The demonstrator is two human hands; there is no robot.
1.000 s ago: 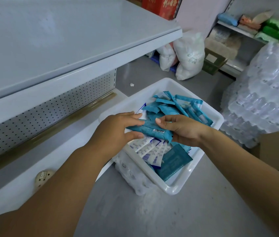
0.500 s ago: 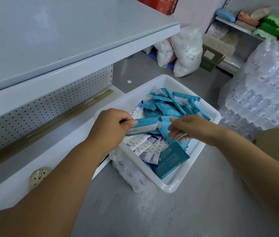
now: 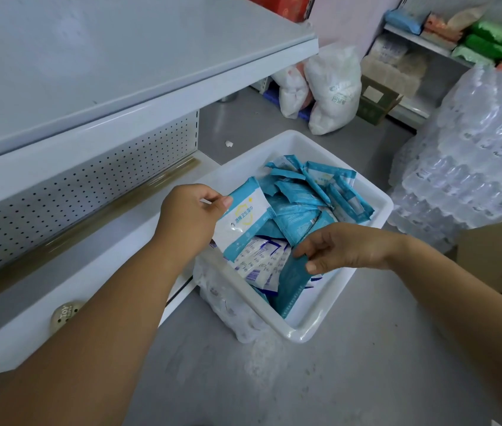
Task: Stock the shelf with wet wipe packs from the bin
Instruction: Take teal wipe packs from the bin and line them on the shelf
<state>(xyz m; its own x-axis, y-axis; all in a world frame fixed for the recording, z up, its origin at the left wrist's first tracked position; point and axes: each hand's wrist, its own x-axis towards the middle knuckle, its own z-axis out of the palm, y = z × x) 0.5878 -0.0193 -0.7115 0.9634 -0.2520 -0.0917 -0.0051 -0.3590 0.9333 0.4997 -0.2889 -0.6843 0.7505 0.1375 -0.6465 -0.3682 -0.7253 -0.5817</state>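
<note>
Fingers (image 3: 219,202) of my left hand (image 3: 186,216) are curled round the left edge of one white-and-teal wet wipe pack (image 3: 243,224), thumb on its face. They hold it tilted just above the left rim of the bin (image 3: 314,322). Its long axis runs from near me up and away, and the lower shelf (image 3: 74,265) lies directly to its left, so I judge this hand the nearer one for placing. My right hand (image 3: 348,245) sits lower in the bin, fingers curled, pinching the top edge of a darker teal pack (image 3: 292,281) near the front wall.
</note>
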